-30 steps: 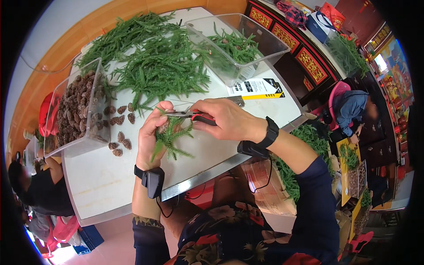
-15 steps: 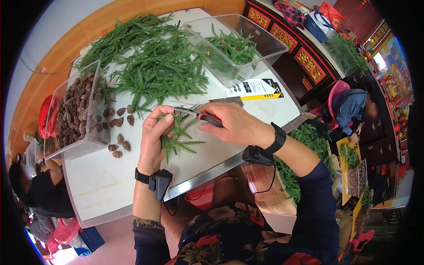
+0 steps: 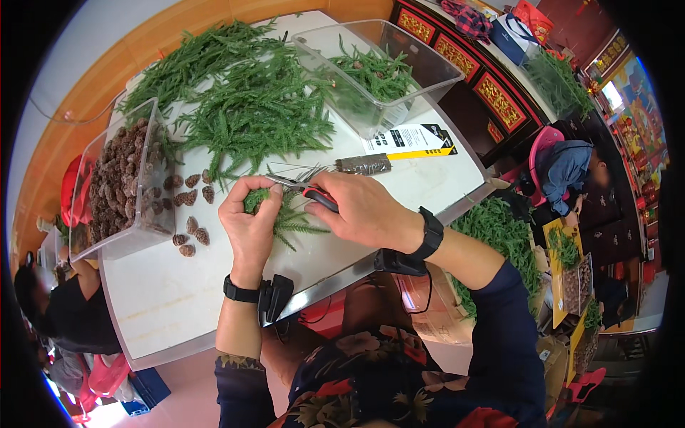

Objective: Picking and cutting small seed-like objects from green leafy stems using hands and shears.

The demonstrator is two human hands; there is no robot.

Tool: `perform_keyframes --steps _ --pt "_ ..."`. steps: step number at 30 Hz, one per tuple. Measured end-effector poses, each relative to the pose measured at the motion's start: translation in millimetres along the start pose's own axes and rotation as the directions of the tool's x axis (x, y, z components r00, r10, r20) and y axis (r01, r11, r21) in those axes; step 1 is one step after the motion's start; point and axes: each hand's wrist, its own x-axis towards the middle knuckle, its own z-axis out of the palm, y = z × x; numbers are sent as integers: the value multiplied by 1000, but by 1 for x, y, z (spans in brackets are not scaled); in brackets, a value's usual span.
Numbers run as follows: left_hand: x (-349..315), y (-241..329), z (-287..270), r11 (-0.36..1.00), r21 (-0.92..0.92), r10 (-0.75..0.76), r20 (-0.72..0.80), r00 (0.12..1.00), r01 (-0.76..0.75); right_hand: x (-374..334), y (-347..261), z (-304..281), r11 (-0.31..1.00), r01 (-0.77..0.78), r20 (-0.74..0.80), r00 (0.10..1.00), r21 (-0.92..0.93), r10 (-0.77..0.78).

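My left hand (image 3: 246,225) is closed around an artificial pine sprig (image 3: 296,222), thumb and forefinger pinched at its upper end. Green needles fan out below and to the right of the fingers. A pair of pliers (image 3: 315,194) with red and black handles is gripped in my right hand (image 3: 367,214). Their metal jaws meet the left fingertips at the sprig's top; what lies between them is too small to make out. Thin wires (image 3: 308,172) show just behind the pliers. Past my right knuckles lies a dark brown bundle (image 3: 364,165) on the white table (image 3: 164,299).
Loose pine sprigs (image 3: 257,107) cover the table's far side. A clear bin of pine cones (image 3: 118,185) stands left, several loose cones (image 3: 191,227) beside it. Another clear bin (image 3: 421,89) holds sprigs; a yellow-and-white card (image 3: 414,140) lies near it. Other people sit left and right.
Both hands have shifted slightly left, and the right hand with the pliers has come a little lower. The sprig has turned partly behind the left fingers. More of the brown bundle shows.
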Motion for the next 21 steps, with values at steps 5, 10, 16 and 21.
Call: perform_keyframes --steps 5,10,16,21 --pt "1 -7 2 977 158 154 -78 985 -141 1 2 10 1000 -6 -45 999 -3 5" --pt "1 -6 2 980 163 123 -79 989 -109 4 3 10 999 -39 -7 999 22 39" --pt "6 -3 -3 997 28 -72 12 997 72 5 4 2 998 -59 23 998 -20 59" --pt "6 -6 -1 809 -403 -388 180 904 428 0 12 -7 997 21 -8 1000 80 -21"
